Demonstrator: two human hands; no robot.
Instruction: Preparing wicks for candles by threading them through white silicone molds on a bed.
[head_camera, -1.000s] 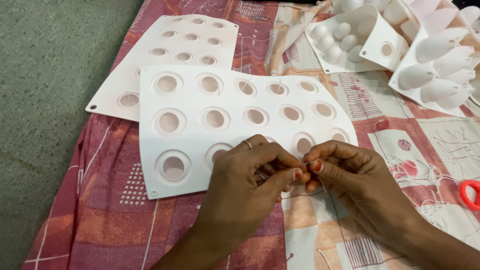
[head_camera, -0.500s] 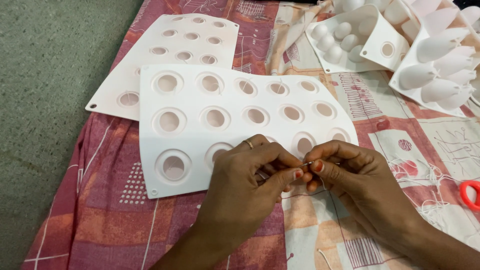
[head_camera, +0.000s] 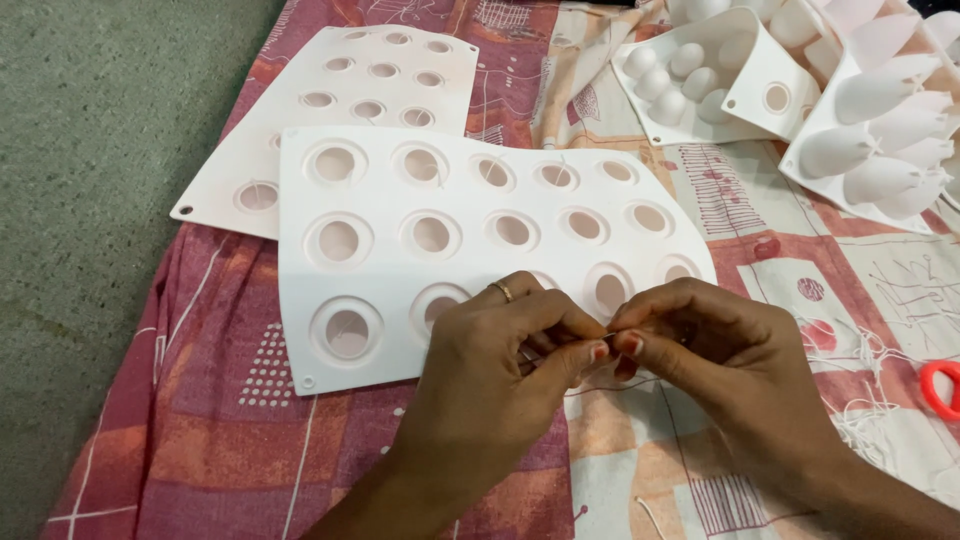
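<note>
My left hand (head_camera: 500, 370) and my right hand (head_camera: 720, 370) meet fingertip to fingertip over the near edge of a white silicone mould sheet (head_camera: 400, 280) with rows of round holes. Both pinch something very thin between thumb and forefinger, perhaps a thread or needle (head_camera: 603, 337); it is too small to tell. A ring sits on my left hand. The hands cover the sheet's front right holes.
A second white holed sheet (head_camera: 330, 110) lies partly under the first. White moulds with egg and cone shapes (head_camera: 870, 130) stand at the back right. Red scissor handles (head_camera: 940, 385) and loose white threads (head_camera: 880, 420) lie at right on the patterned red cloth (head_camera: 200, 440). Grey floor lies left.
Both hands stay in the same place over the sheet's near edge; only the fingertips shift slightly.
</note>
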